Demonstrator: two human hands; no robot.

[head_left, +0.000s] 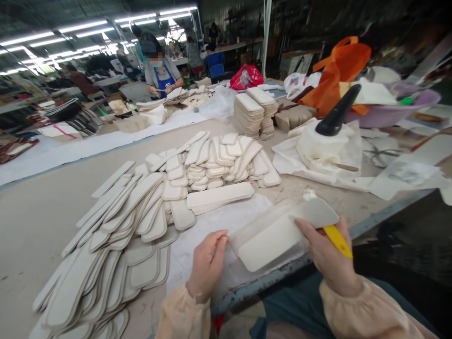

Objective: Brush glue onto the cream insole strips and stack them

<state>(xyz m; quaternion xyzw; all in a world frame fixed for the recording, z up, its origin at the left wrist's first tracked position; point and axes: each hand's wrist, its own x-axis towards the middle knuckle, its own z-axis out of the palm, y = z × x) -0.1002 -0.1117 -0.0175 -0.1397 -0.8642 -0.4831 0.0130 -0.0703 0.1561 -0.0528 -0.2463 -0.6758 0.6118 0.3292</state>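
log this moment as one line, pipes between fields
right hand: holding pale panel and yellow handle | left hand: near panel's end | table: pale pieces heaped

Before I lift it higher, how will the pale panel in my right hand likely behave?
The pale panel is probably fairly stiff: it extends nearly flat from the right hand. It is likely light, as it looks thin.
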